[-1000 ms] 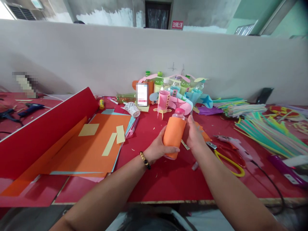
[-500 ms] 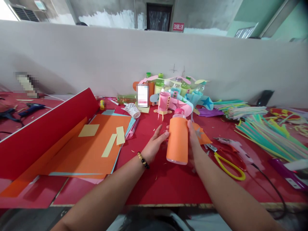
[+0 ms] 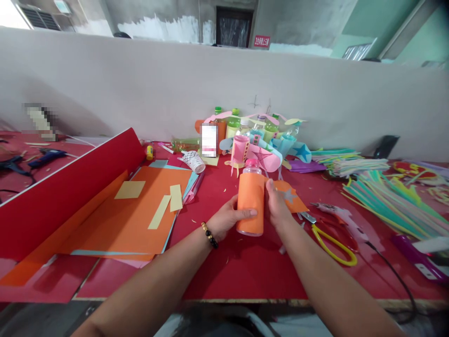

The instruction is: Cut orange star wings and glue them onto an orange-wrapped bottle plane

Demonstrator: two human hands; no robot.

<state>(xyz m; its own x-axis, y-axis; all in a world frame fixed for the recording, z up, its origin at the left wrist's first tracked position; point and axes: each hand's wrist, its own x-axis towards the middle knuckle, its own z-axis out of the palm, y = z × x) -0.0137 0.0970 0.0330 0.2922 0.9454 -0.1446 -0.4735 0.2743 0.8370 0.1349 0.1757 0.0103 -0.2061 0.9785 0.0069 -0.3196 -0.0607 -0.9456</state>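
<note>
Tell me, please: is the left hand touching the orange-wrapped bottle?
Touching: the head view shows the left hand gripping the orange-wrapped bottle, thumb across its front.

the red sign (image 3: 262,41) on the far wall (image 3: 298,23) reads, slightly blurred, "卫生间请上三楼".

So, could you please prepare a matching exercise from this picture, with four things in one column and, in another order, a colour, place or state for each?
Things
1. orange-wrapped bottle
2. scissors
3. patterned cup
4. bracelet

Descriptions
A. tipped on its side
B. black and gold beads
C. gripped by the left hand
D. yellow handle

Right pairs: 1-C, 2-D, 3-A, 4-B
</note>
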